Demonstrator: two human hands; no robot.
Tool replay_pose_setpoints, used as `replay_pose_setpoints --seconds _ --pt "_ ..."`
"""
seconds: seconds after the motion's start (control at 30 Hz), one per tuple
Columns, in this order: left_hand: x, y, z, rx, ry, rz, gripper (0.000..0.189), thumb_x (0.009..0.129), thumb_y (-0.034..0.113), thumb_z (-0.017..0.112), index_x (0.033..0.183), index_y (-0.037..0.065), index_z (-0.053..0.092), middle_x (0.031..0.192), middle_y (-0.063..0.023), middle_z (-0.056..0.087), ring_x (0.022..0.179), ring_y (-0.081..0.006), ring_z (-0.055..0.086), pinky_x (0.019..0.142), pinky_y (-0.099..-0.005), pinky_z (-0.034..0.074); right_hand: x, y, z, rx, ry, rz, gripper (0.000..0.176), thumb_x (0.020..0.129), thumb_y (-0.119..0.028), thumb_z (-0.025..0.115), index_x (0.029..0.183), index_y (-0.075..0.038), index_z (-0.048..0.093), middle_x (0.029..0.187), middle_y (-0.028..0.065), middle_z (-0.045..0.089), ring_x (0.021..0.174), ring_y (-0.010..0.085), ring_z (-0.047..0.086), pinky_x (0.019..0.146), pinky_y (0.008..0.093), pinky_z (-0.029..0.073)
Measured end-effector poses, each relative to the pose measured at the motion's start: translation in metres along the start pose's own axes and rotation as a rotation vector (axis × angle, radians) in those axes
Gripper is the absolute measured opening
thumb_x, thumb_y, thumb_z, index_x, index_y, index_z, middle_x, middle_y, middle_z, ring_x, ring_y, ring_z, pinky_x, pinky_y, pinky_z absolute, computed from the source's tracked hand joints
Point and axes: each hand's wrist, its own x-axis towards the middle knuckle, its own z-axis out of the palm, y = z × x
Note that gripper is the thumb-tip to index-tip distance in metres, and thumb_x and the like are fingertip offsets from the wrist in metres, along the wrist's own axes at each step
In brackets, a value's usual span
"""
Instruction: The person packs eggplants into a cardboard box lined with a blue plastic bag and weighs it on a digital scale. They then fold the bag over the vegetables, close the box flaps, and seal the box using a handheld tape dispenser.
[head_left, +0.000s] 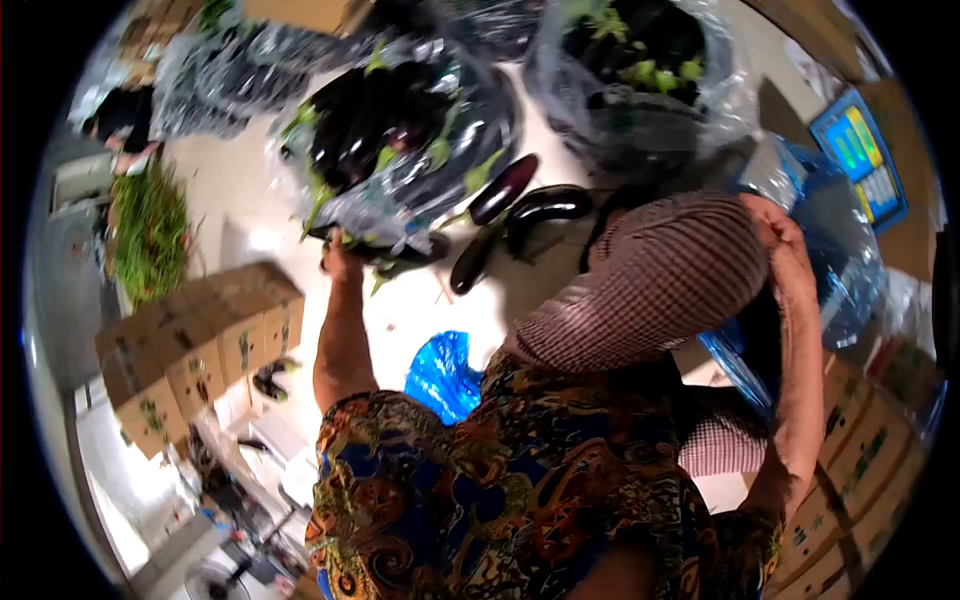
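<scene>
My left hand [342, 258] reaches to the lower edge of an open plastic bag [485, 130] full of dark purple eggplants [350, 130]. Its fingers are closed around the dark end of an eggplant, partly hidden by the hand. Loose eggplants [548, 208] lie on the floor to the right of the bag. My right hand [782, 240] is bent in beside my knee in checked trousers [660, 270], fingers curled. A translucent blue plastic bag [840, 270] is right next to that hand; whether the fingers hold its edge is hidden.
A second bag of eggplants [640, 110] stands at the back right. Cardboard boxes [200, 340] are stacked at left, with more boxes [860, 470] at right. A crumpled blue bag [442, 375] lies on the floor. Green stalks [150, 230] lie near another person [125, 120].
</scene>
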Motion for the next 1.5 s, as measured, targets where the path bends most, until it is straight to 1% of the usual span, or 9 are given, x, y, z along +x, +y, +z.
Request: replay_pose_setpoints --seconds 0.1,0.17,0.3,0.43,0.67,0.83,1.03,1.33,1.5 --pt "0.010 -0.027 0.001 0.047 -0.285 0.067 0.061 0.082 0.035 0.068 0.131 0.006 0.047 0.119 -0.0113 0.059 0.102 -0.0302 0.059 0.084 -0.0428 0.050 -0.014 -0.020 0.003 -0.071 0.031 0.075 0.027 0.093 -0.016 0.059 0.118 -0.004 0.061 0.102 0.0034 0.066 0.090 0.0119 0.060 0.079 0.0245 0.046" --pt "-0.022 -0.020 0.020 0.378 0.153 0.093 0.054 0.081 0.019 0.069 0.127 0.001 0.048 0.116 -0.0173 0.059 0.098 -0.0300 0.060 0.083 -0.0389 0.052 -0.016 -0.019 -0.005 -0.093 0.071 0.094 0.027 0.093 -0.019 0.061 0.116 -0.004 0.062 0.099 0.0020 0.066 0.086 0.0110 0.061 0.076 0.0238 0.046" --pt "-0.036 -0.102 -0.019 1.090 -0.021 0.663 0.031 0.085 0.021 0.063 0.105 -0.003 0.059 0.100 -0.0116 0.064 0.089 -0.0235 0.060 0.078 -0.0344 0.051 -0.022 -0.013 -0.019 -0.094 0.127 0.113 0.026 0.094 -0.019 0.060 0.115 -0.005 0.061 0.098 0.0017 0.067 0.084 0.0105 0.061 0.074 0.0235 0.047" --pt "-0.188 -0.012 0.137 0.422 -0.685 0.183 0.018 0.090 0.011 0.053 0.102 0.000 0.061 0.091 -0.0024 0.061 0.082 -0.0147 0.057 0.076 -0.0285 0.047 -0.029 -0.008 -0.029 -0.075 0.136 0.091 0.024 0.094 -0.019 0.060 0.114 -0.006 0.062 0.096 0.0014 0.067 0.082 0.0101 0.061 0.072 0.0234 0.048" --pt "-0.250 0.076 0.393 0.721 -0.934 0.853 0.023 0.087 0.012 0.058 0.106 0.001 0.059 0.092 -0.0098 0.059 0.083 -0.0196 0.057 0.079 -0.0292 0.045 -0.037 0.005 -0.042 0.008 0.151 0.084 0.020 0.094 -0.016 0.060 0.111 -0.005 0.062 0.089 0.0002 0.065 0.080 0.0085 0.061 0.072 0.0221 0.048" --pt "-0.254 0.042 0.514 0.700 -0.980 1.247 0.020 0.080 0.007 0.061 0.100 0.004 0.063 0.093 -0.0185 0.063 0.080 -0.0359 0.062 0.071 -0.0426 0.050 -0.043 0.023 -0.055 0.072 0.155 0.134 0.020 0.093 -0.012 0.060 0.111 -0.004 0.061 0.093 0.0015 0.065 0.083 0.0087 0.060 0.073 0.0221 0.048" --pt "-0.255 -0.055 0.606 0.911 -1.068 0.946 0.046 0.077 0.033 0.068 0.110 0.005 0.056 0.089 -0.0227 0.065 0.086 -0.0426 0.063 0.078 -0.0480 0.051 -0.040 0.036 -0.053 0.101 0.114 0.150 0.020 0.091 -0.007 0.061 0.110 -0.003 0.061 0.089 -0.0003 0.063 0.080 0.0065 0.056 0.071 0.0224 0.047" --pt "-0.301 -0.042 0.623 1.118 -0.819 0.481 0.075 0.060 0.036 0.079 0.116 -0.001 0.046 0.118 -0.0303 0.049 0.104 -0.0421 0.056 0.091 -0.0438 0.047 -0.038 0.044 -0.045 0.002 0.115 0.061 0.018 0.088 -0.004 0.063 0.106 -0.001 0.061 0.088 0.0035 0.063 0.079 0.0101 0.059 0.073 0.0260 0.050" --pt "-0.248 -0.017 0.583 0.421 -0.876 -0.004 0.043 0.065 0.017 0.081 0.102 0.007 0.061 0.092 -0.0060 0.067 0.083 -0.0211 0.064 0.071 -0.0354 0.051 -0.046 0.037 -0.048 -0.052 0.127 0.050 0.020 0.087 -0.006 0.064 0.106 0.000 0.061 0.088 0.0066 0.065 0.081 0.0127 0.061 0.073 0.0272 0.049"
